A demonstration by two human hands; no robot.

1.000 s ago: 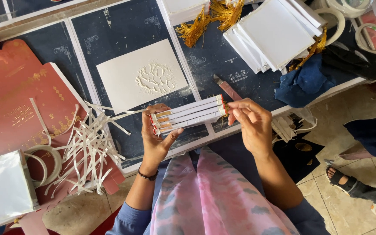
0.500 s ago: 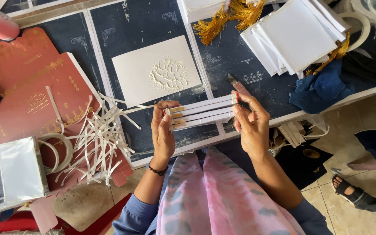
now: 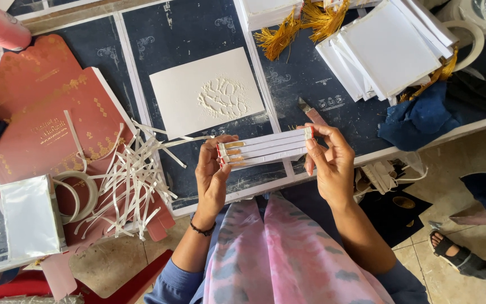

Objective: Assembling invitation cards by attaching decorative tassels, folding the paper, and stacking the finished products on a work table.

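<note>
Between both hands I hold a small stack of white cards (image 3: 265, 148) edge-on, with red and gold showing at their ends. My left hand (image 3: 212, 174) grips the stack's left end. My right hand (image 3: 328, 160) grips its right end and also holds a craft knife (image 3: 312, 114) with a pinkish handle. The stack hovers over the dark cutting mat (image 3: 187, 34) near the table's front edge. Just beyond it lies a white embossed card (image 3: 206, 93) flat on the mat.
A heap of white paper strips (image 3: 133, 180) and tape rolls (image 3: 77, 194) lie left, on red gold-printed card sheets (image 3: 40, 112). White cards with gold tassels (image 3: 389, 45) are stacked at the back right, beside blue cloth (image 3: 417, 118). Another person's sandalled foot (image 3: 451, 250) is at lower right.
The view has shifted slightly. Both hands keep the card stack, which sits a little more level now; the fingers have adjusted at its ends.
</note>
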